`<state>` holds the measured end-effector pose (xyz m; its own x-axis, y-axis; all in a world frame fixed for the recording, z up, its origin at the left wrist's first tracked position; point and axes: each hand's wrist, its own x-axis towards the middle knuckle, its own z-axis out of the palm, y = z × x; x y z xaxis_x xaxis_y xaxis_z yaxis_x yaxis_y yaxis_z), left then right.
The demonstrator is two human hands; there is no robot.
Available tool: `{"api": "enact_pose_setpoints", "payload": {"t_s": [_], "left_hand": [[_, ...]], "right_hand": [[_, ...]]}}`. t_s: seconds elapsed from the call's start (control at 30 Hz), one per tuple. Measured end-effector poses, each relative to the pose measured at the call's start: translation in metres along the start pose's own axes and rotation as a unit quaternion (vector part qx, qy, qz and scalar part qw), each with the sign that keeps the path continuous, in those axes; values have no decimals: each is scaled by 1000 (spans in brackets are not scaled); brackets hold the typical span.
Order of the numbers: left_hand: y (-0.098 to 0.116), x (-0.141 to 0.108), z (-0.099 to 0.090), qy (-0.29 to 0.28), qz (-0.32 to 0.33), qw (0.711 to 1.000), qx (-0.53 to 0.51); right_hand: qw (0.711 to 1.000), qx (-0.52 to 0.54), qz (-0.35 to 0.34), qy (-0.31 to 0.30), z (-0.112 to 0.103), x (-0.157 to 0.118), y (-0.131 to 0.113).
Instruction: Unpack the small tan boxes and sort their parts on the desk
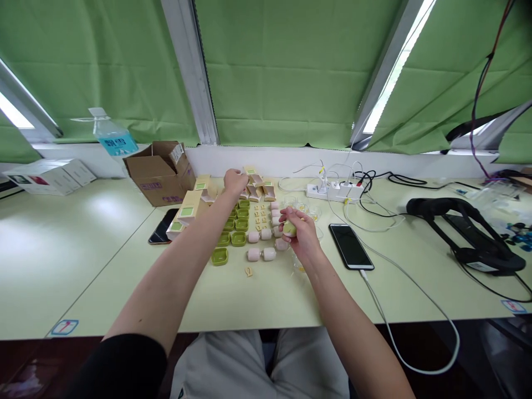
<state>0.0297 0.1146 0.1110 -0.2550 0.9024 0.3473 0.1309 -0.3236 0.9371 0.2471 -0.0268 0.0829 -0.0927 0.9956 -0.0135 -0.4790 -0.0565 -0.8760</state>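
My left hand point(235, 182) reaches to the back of the table, its fingers closed at the small cream boxes point(255, 191); what they grip is hidden. My right hand point(302, 230) is closed on a small green item point(289, 228) above the right side of the rows. Square green trays point(238, 239) stand in columns under my left forearm. Small yellow pieces point(260, 213) lie in rows beside them, and a single yellow loop point(248, 272) lies nearer the front. Pale pink and white cylinders point(253, 254) lie in rows between the trays and my right hand. Clear round parts point(315, 213) are behind it.
A brown carton point(160, 176) and larger cream boxes point(192, 208) stand left, by a dark phone point(162, 228). On the right are a power strip point(334, 191), a cabled phone point(351, 246) and a black headset point(477, 238).
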Motion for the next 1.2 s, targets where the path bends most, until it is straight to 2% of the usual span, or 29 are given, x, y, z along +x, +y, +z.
{"api": "enact_pose_setpoints", "payload": {"t_s": [0.07,0.17,0.27,0.37,0.5,0.7,0.93,1.0,1.07,1.1,1.17,1.2], "left_hand": [[12,-19,-5,9,1,1000,23],[22,-70,-17,-23,28,999,40],[21,-127,-36,-99,125,986,43],[14,-163,-53,-134,177,972,74],[8,-176,-59,-169,220,953,123],[13,-179,-51,-241,281,922,113],[17,-182,-42,-206,268,940,48],[16,-182,-40,-178,238,954,36],[13,-182,-37,-141,186,972,24],[11,-181,-36,-125,157,979,17],[6,-181,-34,-106,100,989,-10],[4,-181,-33,-106,74,991,-29]], "right_hand": [[999,33,35,-17,0,2,0],[988,105,75,-82,1,1,-1],[972,145,62,-173,4,-2,1],[973,101,34,-203,5,-6,5],[977,15,22,-211,6,-9,9],[978,-29,41,-202,11,-14,13],[981,-75,32,-177,18,-20,16],[981,-105,-5,-166,18,-20,17],[967,-176,-115,-143,17,-22,19],[947,-223,-193,-128,16,-22,19],[881,-311,-342,-106,14,-24,22],[847,-342,-394,-102,13,-24,23]]}}
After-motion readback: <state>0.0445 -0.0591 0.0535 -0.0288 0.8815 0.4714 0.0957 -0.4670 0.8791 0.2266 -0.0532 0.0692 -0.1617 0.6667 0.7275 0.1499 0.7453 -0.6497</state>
